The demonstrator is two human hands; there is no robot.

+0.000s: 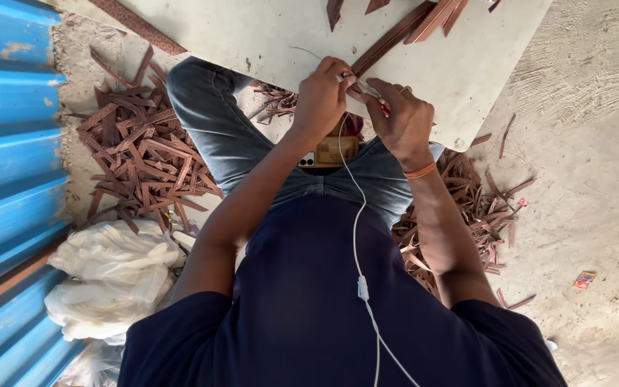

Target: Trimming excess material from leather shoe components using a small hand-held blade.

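Centre frame: left hand (322, 97) and right hand (402, 118) are pinching together on a thin brown strip (388, 49), working its near end on the pale board (467, 72); next likely needing steady trimming; offcut pile (141, 158) lying left

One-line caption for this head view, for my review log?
Seated person's left hand and right hand work a thin brown strip on a pale board, brown offcuts heaped on the floor.

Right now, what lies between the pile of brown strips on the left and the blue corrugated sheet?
In the head view, only bare sandy ground separates the pile of brown strips from the blue corrugated sheet.
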